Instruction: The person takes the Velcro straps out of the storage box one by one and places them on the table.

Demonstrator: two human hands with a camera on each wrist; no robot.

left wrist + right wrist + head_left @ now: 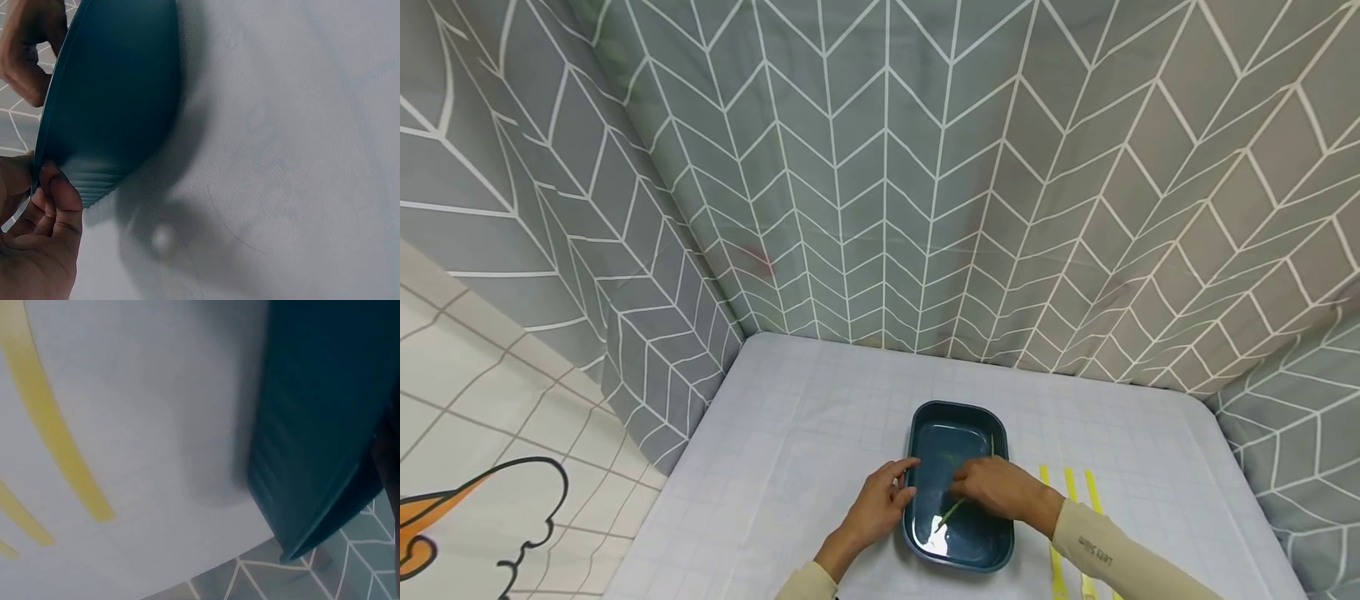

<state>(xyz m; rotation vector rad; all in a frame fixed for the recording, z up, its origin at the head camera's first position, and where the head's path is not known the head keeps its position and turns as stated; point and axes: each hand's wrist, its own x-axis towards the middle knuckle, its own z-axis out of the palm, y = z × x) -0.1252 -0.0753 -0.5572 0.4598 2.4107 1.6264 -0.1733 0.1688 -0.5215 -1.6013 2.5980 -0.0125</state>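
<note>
A dark blue rectangular tray (958, 542) with rounded corners rests on the white-covered table. My left hand (880, 497) pinches the tray's left rim; in the left wrist view, the thumb and fingers of this left hand (44, 219) lie on both sides of the rim. Inside the tray, my right hand (996, 486) is bent over a thin green stem (951, 511) and holds it with curled fingers. Part of the stem comes out below the fingers, and a green bit shows above them near the right wall. The right wrist view has mostly the tray's outer wall (312, 425).
Right of the tray lie three long yellow strips (1070, 482), partly under the right forearm; one yellow strip (62, 444) is close in the right wrist view. Patterned grey curtains (887, 208) hang along the back and sides of the table (790, 433).
</note>
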